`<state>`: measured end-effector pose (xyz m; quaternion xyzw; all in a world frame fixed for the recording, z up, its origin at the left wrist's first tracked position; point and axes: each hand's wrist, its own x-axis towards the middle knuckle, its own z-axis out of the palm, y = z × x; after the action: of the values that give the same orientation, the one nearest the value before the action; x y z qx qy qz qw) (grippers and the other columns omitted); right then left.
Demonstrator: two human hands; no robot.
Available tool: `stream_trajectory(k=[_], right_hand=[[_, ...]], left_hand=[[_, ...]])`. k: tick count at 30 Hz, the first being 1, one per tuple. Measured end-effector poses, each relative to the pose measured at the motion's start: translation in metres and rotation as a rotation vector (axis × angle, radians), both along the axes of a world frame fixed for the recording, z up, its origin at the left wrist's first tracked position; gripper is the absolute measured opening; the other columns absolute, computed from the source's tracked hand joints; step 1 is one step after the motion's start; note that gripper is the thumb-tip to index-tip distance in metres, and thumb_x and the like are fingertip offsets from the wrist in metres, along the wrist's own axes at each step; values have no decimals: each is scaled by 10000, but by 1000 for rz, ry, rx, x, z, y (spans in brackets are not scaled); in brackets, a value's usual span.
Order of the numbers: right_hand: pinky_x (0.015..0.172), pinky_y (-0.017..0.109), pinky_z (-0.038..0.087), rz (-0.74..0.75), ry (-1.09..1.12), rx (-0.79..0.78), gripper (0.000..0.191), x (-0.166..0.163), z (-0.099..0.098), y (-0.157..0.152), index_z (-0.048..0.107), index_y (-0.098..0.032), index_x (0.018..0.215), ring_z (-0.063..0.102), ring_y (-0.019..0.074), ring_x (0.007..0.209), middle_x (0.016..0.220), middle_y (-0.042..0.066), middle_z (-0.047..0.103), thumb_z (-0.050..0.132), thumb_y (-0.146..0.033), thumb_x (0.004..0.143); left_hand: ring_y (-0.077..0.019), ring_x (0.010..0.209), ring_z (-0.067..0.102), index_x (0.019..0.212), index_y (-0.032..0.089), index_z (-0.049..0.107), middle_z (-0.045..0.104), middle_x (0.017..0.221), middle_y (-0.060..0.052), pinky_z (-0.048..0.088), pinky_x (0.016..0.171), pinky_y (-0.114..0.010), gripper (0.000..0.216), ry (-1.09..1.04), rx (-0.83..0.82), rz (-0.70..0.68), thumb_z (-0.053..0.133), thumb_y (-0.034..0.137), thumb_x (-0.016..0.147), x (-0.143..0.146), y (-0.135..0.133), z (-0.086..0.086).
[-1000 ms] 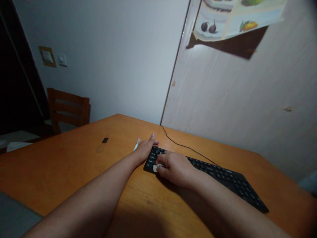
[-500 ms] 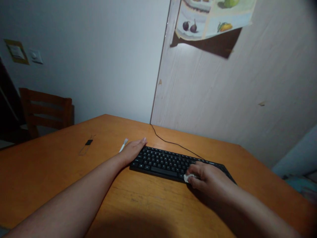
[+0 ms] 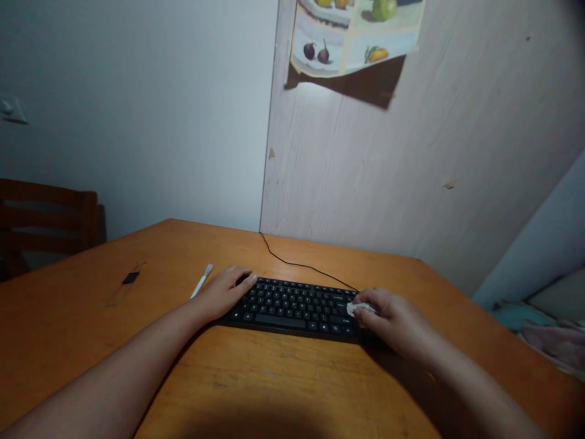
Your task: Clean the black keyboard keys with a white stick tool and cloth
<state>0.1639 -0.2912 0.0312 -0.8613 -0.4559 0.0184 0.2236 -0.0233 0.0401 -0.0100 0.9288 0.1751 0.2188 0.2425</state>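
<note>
The right hand (image 3: 397,320) moved across one keyboard (image 3: 286,306), fingers clamping one wad (image 3: 353,308), the left hand's (image 3: 227,294) apart.

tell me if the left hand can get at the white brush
Probably yes: the white brush lies on the table beside the left hand, with nothing visible between them. That hand rests on the keyboard, so it would likely need to lift off.

L hand (image 3: 223,294) lies palm-down, R hand (image 3: 391,316) pinching, both arms (image 3: 123,361) out fwd
</note>
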Motion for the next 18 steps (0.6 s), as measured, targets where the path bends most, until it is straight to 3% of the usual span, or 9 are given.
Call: stream_trajectory(k=[3,6,10,13,18], right_hand=[[760,300,401,37,-43,29,207,-12,-5,13,712,-247,1021,619,203,894,978,49,689,565,-352,920],[748,294,390,92,-58,-44,160,-25,-3,18,719,-249,962,611,195,861,935,39,683,587,-310,894],[642,260,354,209,105,-127,103,-34,4,7,695,-236,804,595,158,757,824,-1,684,602,-198,824],[618,254,349,170,196,-85,103,-32,4,0,685,-226,794,597,152,742,797,-5,691,598,-171,804],[632,260,357,113,135,-47,94,-15,-2,5,684,-237,836,600,166,755,821,2,699,590,-243,846]], left_hand=[[-314,1183,612,1181,252,678,706,1233,-90,286,1130,-565,514,10,81,11,418,623,937,-1,-1,-2],[-317,1215,597,1234,263,652,684,1288,-94,282,1136,-565,516,24,136,-13,428,623,940,-2,-4,-3],[-325,1247,580,1279,253,634,666,1326,-106,298,1130,-562,550,55,189,-17,424,633,942,-3,-8,-2],[-326,1281,556,1310,259,623,644,1366,-106,285,1140,-562,566,75,218,-27,417,639,944,-4,-11,-2],[-336,1294,546,1345,259,608,627,1392,-112,269,1145,-586,608,98,281,-31,401,663,941,-5,-13,-1]])
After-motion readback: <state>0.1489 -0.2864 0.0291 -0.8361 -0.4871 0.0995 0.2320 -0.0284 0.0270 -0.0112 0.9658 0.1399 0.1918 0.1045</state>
